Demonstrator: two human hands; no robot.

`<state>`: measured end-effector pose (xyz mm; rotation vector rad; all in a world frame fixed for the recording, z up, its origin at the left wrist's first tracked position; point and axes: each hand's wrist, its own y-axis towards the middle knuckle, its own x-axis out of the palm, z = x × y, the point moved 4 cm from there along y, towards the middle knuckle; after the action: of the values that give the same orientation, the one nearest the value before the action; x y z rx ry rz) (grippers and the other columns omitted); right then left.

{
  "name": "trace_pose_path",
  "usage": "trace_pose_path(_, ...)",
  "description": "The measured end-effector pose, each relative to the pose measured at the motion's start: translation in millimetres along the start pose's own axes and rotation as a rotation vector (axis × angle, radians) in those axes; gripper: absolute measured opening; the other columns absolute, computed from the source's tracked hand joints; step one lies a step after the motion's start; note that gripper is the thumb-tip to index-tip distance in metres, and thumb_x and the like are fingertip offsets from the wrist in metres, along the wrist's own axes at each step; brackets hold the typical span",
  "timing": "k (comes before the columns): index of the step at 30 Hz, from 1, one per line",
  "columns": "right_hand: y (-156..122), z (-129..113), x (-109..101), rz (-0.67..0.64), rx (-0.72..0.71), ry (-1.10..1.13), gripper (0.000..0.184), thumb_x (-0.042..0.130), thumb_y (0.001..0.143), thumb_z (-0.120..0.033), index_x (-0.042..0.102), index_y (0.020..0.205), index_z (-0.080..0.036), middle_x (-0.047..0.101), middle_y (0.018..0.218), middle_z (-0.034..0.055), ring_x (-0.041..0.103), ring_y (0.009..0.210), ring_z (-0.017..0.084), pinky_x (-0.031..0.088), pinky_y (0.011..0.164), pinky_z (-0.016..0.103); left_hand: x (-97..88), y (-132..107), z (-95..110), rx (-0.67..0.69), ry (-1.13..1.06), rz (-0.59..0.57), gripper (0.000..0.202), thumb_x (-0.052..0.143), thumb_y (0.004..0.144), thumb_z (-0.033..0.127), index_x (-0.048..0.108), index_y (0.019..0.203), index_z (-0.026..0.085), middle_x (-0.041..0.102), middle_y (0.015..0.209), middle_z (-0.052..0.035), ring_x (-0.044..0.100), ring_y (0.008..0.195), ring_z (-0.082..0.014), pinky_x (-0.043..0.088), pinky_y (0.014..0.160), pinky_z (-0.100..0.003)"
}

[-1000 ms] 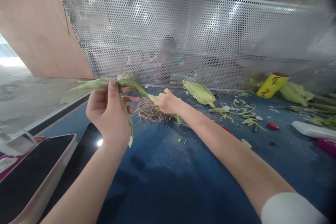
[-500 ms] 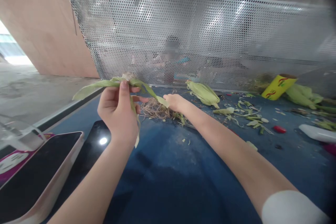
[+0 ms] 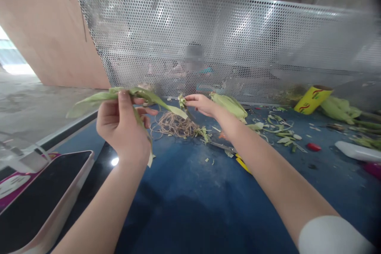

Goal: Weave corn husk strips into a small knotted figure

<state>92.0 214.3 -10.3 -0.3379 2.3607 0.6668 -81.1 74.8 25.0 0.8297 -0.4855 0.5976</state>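
My left hand [image 3: 123,125] pinches long green corn husk strips [image 3: 151,97] between thumb and fingers; one strip reaches left, one right, and another hangs below the palm. My right hand [image 3: 202,104] is closed at the fingertips around a small upright green sprig [image 3: 181,101] with a clustered top and a darker stem. Below it lies a loose coil of brown twine [image 3: 175,124], and beside that a frayed pale-green sprig [image 3: 203,134]. Scissors [image 3: 223,147] with yellow handles lie partly under my right forearm.
A perforated metal screen [image 3: 238,43] runs along the back, with a person [image 3: 193,67] behind it. Husk-wrapped corn [image 3: 229,105], a yellow tube [image 3: 312,100], scraps [image 3: 285,135] and a red piece [image 3: 313,147] lie rightward. Phones [image 3: 50,194] lie at left.
My left hand has moved left with the husk strips. My right hand has risen off the twine area with the small sprig, and the scissors have come into view.
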Motion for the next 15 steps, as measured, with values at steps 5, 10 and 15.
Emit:
trace_pose_path(5,-1.8,-8.7,-3.0,0.151,0.051,0.177,0.027,0.028,0.092,-0.027,0.045,0.109,-0.017,0.061,0.098,0.0064,0.059,0.08,0.01,0.043,0.061,0.02,-1.3,3.7,0.7,-0.013,-0.019,0.037,0.018,0.053,0.077,0.021,0.046,0.061,0.017,0.056,0.049,0.0048,0.05,0.029,-0.0101,0.021,0.022,-0.019)
trace_pose_path(10,7.8,-19.2,-18.4,0.235,0.129,0.137,0.03,0.021,0.094,-0.032,0.036,0.118,-0.022,0.055,0.114,0.0041,0.058,0.093,0.008,0.042,0.061,0.016,-4.4,7.0,-1.3,0.005,-0.005,0.043,0.015,0.052,0.078,0.022,0.047,0.064,0.017,0.056,0.052,0.0051,0.052,0.03,-0.0101,0.023,0.022,-0.018)
trace_pose_path(15,-8.2,5.9,-27.6,0.102,0.415,-0.138,0.031,0.034,0.092,-0.033,0.051,0.109,-0.013,0.059,0.104,0.0102,0.06,0.086,0.015,0.048,0.068,0.026,-2.0,3.4,-2.9,-0.02,-0.002,0.002,0.017,0.055,0.077,0.025,0.047,0.064,0.016,0.054,0.052,0.0053,0.051,0.03,-0.0088,0.024,0.023,-0.018)
